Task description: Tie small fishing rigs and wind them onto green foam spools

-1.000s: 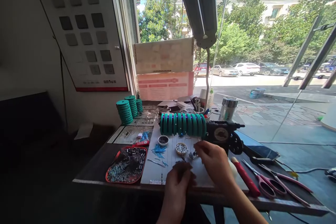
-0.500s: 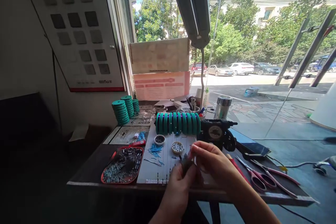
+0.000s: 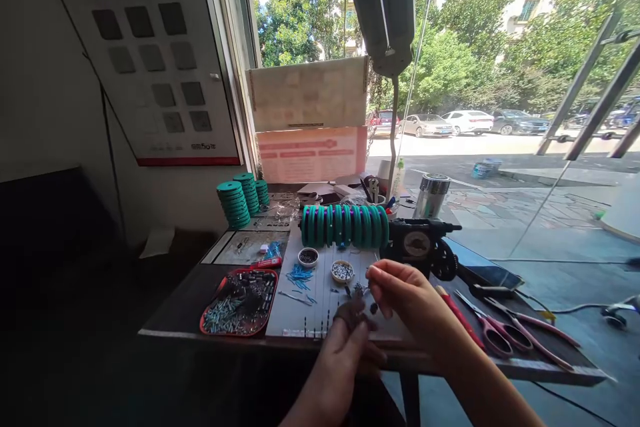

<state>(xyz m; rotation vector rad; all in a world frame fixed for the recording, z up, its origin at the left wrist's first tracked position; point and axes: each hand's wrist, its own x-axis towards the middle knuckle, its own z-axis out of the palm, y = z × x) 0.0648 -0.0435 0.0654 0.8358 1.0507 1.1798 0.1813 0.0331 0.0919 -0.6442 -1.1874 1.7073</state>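
My right hand (image 3: pixel 403 285) is over the front of a pale board (image 3: pixel 295 317), thumb and index finger pinched together. What the pinch holds is too small to make out. Lower and to the left, my left hand (image 3: pixel 345 340) is at the board's front edge, its fingers smeared by motion. Just beyond the hands stands a small round dish of white and dark beads (image 3: pixel 343 271). Small dark pieces (image 3: pixel 358 289) lie on the board between this dish and my fingers. Left of it are a dish of dark beads (image 3: pixel 308 257) and a pile of blue sticks (image 3: pixel 300 275).
A red-rimmed tray (image 3: pixel 201 325) of small metal parts sits at left. Behind the board lies a row of green rings (image 3: pixel 345 225), with stacked green spools (image 3: pixel 233 205) farther left. A black machine (image 3: pixel 417 243), scissors (image 3: pixel 493 330) and pliers (image 3: pixel 535 333) lie at right.
My hands have come apart: the left has moved down, away from the right, which stays pinched. The whole view has shifted slightly.
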